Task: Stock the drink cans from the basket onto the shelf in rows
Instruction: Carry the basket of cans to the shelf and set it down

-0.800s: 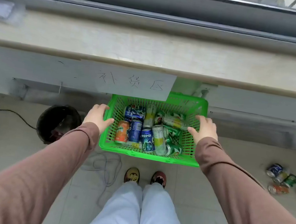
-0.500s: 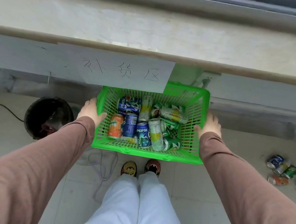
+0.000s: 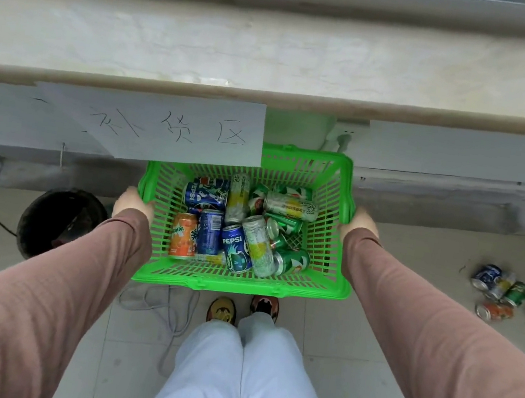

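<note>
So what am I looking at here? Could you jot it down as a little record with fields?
Basket: green plastic basket, held off the floor in front of the person
Contents: drink cans lying jumbled, among them an orange can and a Pepsi can
Left hand: left hand grips the basket's left rim
Right hand: right hand grips the right rim
Sign: paper sheet with handwriting, hanging from the ledge
Floor: loose cans to the right, dark bin to the left
Stocking: none shelved in view
</note>
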Tool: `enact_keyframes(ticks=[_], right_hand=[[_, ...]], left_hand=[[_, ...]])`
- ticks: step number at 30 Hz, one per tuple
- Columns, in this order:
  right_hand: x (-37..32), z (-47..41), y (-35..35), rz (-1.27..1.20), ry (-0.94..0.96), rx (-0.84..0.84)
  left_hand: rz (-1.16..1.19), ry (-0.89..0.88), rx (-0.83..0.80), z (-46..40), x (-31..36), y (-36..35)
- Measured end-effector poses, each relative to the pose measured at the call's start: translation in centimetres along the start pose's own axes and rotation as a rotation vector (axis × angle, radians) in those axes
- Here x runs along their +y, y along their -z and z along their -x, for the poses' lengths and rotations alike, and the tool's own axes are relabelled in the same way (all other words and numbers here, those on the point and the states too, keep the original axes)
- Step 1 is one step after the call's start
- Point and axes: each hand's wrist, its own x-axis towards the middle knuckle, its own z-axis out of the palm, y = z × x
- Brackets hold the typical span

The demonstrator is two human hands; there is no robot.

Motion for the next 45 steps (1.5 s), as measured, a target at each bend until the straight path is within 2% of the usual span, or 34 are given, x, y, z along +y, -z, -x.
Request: enact_keyframes(ticks=[4, 10, 20, 35, 45], right_hand=[[2.0, 2.0, 0.9, 0.001, 0.018, 0.023], [6.5, 6.2, 4.4, -0.033, -0.058, 0.069], [21.9, 13.5, 9.4, -0.164, -0.292, 0.156], [55.5, 16.9, 19.6, -0.361, -0.580, 0.257], [72.3, 15.1, 24.5, -0.537, -0.839, 0.320]], left_hand=[[0.000, 0.004, 0.000, 2.4, -0.5, 0.1], [-0.014, -0.093, -0.058, 7.0, 1.7, 1.0], [-0.119, -0.339, -0.174, 17.4, 10.3, -2.1], [-0.361, -0.740, -0.242, 41.8, 31.0, -20.2], [-0.466, -0.961, -0.372, 54.9, 46.9, -35.0]])
